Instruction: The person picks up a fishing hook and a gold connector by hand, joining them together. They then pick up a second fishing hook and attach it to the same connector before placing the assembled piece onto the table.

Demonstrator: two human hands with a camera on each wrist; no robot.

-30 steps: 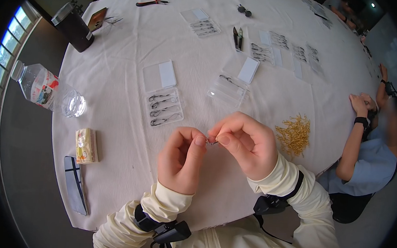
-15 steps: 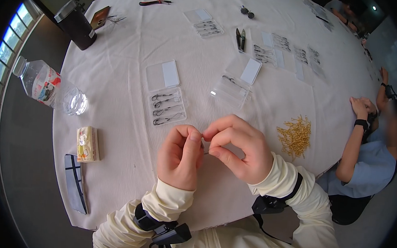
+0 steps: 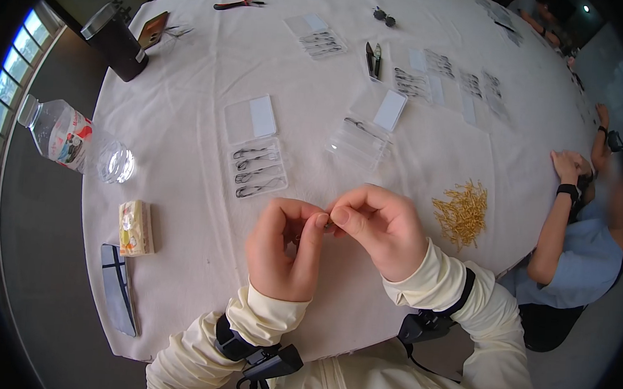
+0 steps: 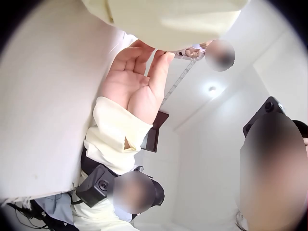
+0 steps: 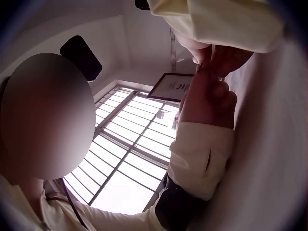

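Observation:
My left hand (image 3: pixel 283 254) and right hand (image 3: pixel 390 232) meet fingertip to fingertip over the near part of the table. Between thumb and forefinger, each pinches a small dark piece (image 3: pixel 328 225), mostly hidden by the fingers; its kind I cannot tell. Just beyond the left hand lies an open clear plastic box (image 3: pixel 285 165) with several dark looped strands in its compartments. A second open clear box (image 3: pixel 340 153), holding one dark strand near its top, lies past the right hand. Right of that hand is a pile of small gold-coloured metal pieces (image 3: pixel 460 212).
Left side: a water bottle (image 3: pixel 70 138), tissue pack (image 3: pixel 136 228), phone (image 3: pixel 118 289) and dark tumbler (image 3: pixel 116 45). Further back are red-handled pliers (image 3: pixel 238 1), dark snips (image 3: pixel 373 60) and more strand boxes (image 3: pixel 322 42). Another person's arm (image 3: pixel 551 226) rests at the right edge.
Half a second ago the right fingers were arched and slightly apart from the left fingertips. Now both hands' fingertips meet again at the small dark piece. The boxes and gold pile stay put.

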